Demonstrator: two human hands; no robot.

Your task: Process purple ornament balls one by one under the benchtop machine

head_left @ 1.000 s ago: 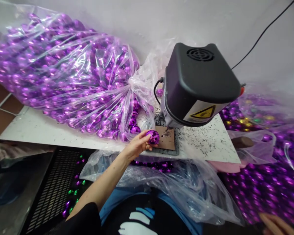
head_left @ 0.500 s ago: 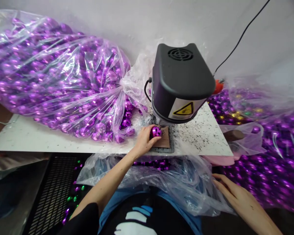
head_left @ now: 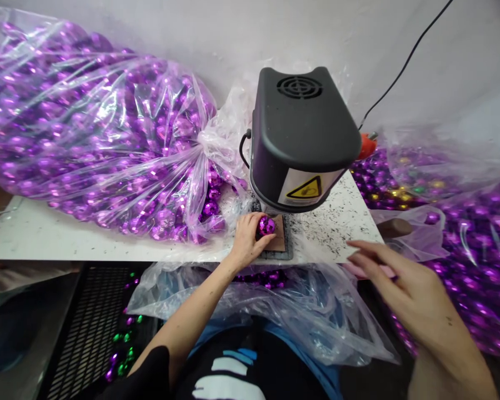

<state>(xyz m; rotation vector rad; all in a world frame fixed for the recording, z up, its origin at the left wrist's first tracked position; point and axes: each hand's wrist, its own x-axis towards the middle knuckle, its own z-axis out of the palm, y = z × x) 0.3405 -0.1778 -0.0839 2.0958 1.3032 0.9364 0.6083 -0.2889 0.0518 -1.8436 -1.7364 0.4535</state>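
My left hand (head_left: 246,240) grips a shiny purple faceted ball (head_left: 266,225) and holds it on the small brown plate (head_left: 279,242) under the black machine head (head_left: 302,139). My right hand (head_left: 400,283) hovers at the right, in front of the table edge, fingers stretched out and apart, holding nothing. A big clear bag of purple balls (head_left: 95,133) lies on the white table (head_left: 45,236) just left of the machine.
A clear plastic bag (head_left: 300,311) with a few purple balls hangs across my lap below the table edge. More purple balls in plastic (head_left: 462,250) pile up at the right. Black specks dot the table beside the machine. A black grate (head_left: 91,316) lies lower left.
My left hand brought the ball from the plate's front edge to under the machine head. My right hand rose from the lower right corner toward the table.
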